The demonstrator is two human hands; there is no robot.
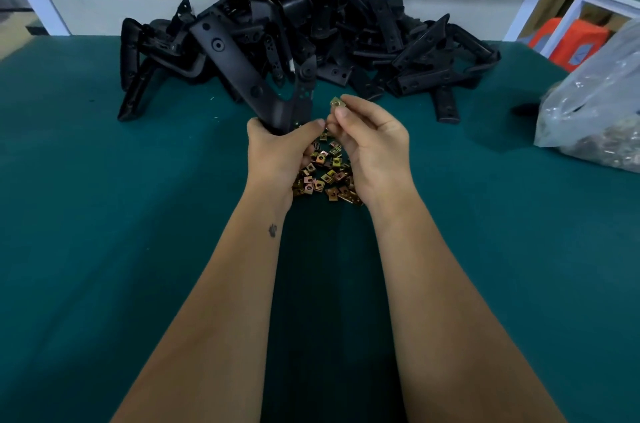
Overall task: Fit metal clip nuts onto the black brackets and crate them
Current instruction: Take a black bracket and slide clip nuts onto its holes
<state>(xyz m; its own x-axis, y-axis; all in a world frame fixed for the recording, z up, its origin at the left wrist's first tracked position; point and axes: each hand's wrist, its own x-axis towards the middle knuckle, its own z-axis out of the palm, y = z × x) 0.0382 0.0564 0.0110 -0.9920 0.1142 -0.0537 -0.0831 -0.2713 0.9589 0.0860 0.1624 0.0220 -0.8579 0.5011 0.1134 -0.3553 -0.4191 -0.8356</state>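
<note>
While the left hand (pixel 277 148) grips a black bracket (pixel 242 72) by its lower end, fingers curled round it, the right hand (pixel 367 142) pinches a single clip nut (pixel 337 103) between thumb and fingertips, just beside the bracket's near flange. The step in hand looks like the fitting itself: one nut picked, one bracket presented, the two not yet joined. The next move probably calls for turning the nut so its open mouth faces the flange edge, then sliding it on until its hole lines up with one in the bracket; which way the mouth faces now is too small to tell. The bracket's long axis runs from the left grip up and away to the left, tilted well off the worktop (pixel 104 214), its far end reaching toward the heap of brackets (pixel 346 34) at the back. Loose clip nuts (pixel 325 176) lie scattered on the green worktop beneath both hands. No crate is in view.
</note>
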